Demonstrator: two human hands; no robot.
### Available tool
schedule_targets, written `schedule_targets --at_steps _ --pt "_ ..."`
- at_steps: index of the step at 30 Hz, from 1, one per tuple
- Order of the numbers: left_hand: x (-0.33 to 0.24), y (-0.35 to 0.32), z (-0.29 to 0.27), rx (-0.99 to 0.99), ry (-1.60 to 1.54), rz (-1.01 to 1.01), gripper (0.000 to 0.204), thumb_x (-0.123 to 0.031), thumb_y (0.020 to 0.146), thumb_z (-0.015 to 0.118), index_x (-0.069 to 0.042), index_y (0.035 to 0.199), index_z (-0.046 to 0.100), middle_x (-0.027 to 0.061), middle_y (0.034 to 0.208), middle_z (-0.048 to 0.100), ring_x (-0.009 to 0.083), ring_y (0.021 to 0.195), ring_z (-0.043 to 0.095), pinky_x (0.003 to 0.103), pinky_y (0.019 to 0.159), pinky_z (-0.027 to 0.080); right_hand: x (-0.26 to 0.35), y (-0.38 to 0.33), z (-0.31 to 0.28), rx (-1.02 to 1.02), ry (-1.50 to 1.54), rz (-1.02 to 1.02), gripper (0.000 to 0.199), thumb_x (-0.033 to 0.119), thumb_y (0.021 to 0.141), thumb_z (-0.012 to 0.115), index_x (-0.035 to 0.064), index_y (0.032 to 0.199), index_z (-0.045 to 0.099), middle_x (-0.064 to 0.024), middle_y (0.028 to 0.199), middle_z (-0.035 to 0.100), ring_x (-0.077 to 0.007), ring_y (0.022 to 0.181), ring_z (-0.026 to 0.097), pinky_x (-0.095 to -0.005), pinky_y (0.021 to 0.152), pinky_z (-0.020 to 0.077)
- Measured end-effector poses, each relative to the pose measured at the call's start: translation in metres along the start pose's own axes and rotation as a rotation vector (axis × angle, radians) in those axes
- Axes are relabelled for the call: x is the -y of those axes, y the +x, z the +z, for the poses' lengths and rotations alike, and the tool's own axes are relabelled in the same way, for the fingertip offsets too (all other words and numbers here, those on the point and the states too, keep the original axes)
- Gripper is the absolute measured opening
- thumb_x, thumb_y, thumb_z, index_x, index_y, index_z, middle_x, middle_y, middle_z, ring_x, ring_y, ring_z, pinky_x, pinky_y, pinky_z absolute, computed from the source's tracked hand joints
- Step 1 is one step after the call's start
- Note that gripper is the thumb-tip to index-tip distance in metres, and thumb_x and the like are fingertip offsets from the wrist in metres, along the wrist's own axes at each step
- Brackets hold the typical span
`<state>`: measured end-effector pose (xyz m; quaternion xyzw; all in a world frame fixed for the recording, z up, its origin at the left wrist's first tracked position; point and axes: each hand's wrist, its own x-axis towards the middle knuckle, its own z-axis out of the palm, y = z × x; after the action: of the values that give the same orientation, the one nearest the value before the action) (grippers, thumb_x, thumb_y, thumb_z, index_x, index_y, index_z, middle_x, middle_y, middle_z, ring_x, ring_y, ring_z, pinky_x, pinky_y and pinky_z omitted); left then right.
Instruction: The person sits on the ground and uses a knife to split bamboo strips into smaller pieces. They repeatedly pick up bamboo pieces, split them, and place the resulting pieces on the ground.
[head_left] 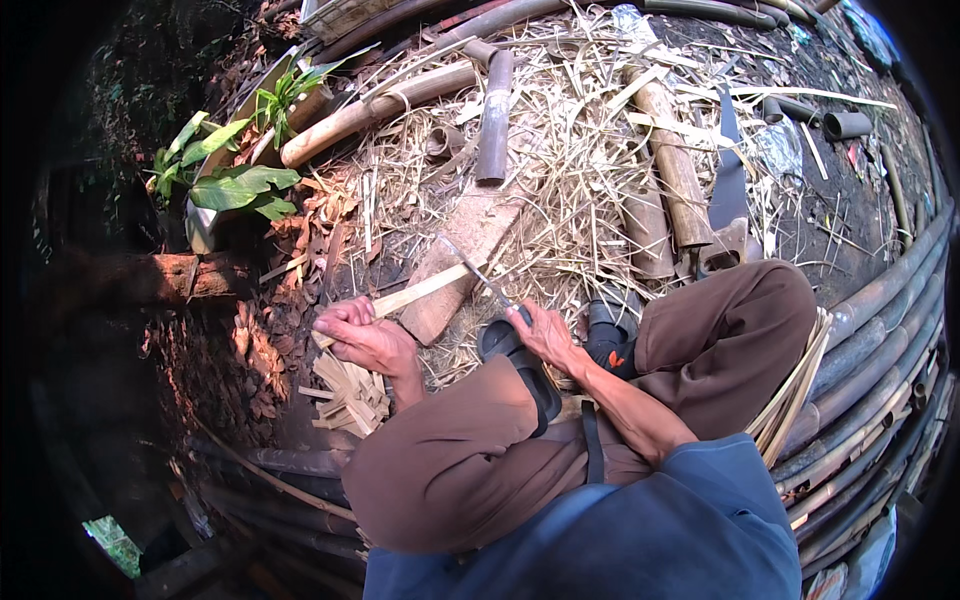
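The left hand is gripping a pale, flat bamboo strip in curled fingers, the strip extending over a light-brown wooden plank. The right hand is holding a narrow metal knife, fingers wrapped around its dark handle, its blade crossing the strip's far end.

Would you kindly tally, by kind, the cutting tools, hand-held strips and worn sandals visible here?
Knife in the right hand: 1
Saw: 1
Pale strip in the left hand: 1
Dark sandals: 2
Total: 5
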<state>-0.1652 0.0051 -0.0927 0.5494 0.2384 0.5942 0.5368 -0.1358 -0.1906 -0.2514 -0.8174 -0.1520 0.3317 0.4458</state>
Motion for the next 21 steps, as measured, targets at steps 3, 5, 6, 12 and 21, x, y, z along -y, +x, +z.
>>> schedule_targets --at_steps 3,5,6,12,21 --pt "-0.004 -0.007 0.013 0.0 0.019 0.017 0.044 -0.037 0.107 0.034 -0.013 0.071 0.026 -0.0029 0.064 0.025 0.009 0.056 0.024 0.025 0.052 0.026 0.037 -0.018 -0.002 -0.01 -0.011 -0.25 0.043 0.048 0.096 0.05 0.0054 0.1 0.054 -0.0287 0.071 0.062 -0.0492 0.073 0.063 -0.0537 0.066 0.0491" --pt "-0.003 -0.01 0.018 0.025 0.064 0.061 0.044 -0.036 0.108 0.032 -0.013 0.071 0.026 -0.0027 0.063 0.025 0.0096 0.055 0.024 0.026 0.051 0.024 0.015 -0.006 0.0 -0.023 -0.047 -0.086 0.044 0.048 0.097 0.05 0.0044 0.102 0.054 -0.0286 0.073 0.063 -0.049 0.074 0.063 -0.0538 0.067 0.0495" --pt "-0.001 -0.012 0.016 0.012 0.059 0.057 0.044 -0.036 0.108 0.032 -0.013 0.071 0.026 -0.0028 0.063 0.025 0.0098 0.055 0.024 0.026 0.051 0.024 -0.001 0.004 0.003 -0.032 -0.063 -0.008 0.045 0.048 0.097 0.049 0.0039 0.103 0.054 -0.0286 0.073 0.064 -0.0489 0.075 0.064 -0.0538 0.068 0.0497" --pt "0.001 -0.014 0.011 0.028 0.104 0.07 0.041 -0.036 0.108 0.033 -0.011 0.074 0.035 -0.0027 0.064 0.029 0.01 0.056 0.028 0.026 0.052 0.027 -0.018 -0.001 0.0 -0.01 -0.047 -0.017 0.05 0.05 0.096 0.049 0.0007 0.098 0.057 -0.0262 0.077 0.063 -0.0454 0.078 0.063 -0.0526 0.071 0.0468" --pt "0.019 0.027 0.019 -0.075 0.016 0.067 0.033 -0.039 0.102 0.051 -0.006 0.098 0.048 0.006 0.085 0.057 0.0141 0.083 0.054 0.029 0.08 0.042 -0.033 0.013 -0.015 0.224 0.694 0.429 0.05 0.058 0.096 0.049 0.0091 0.087 0.056 0.0001 0.06 0.048 -0.0107 0.047 0.045 -0.0282 0.043 0.037"
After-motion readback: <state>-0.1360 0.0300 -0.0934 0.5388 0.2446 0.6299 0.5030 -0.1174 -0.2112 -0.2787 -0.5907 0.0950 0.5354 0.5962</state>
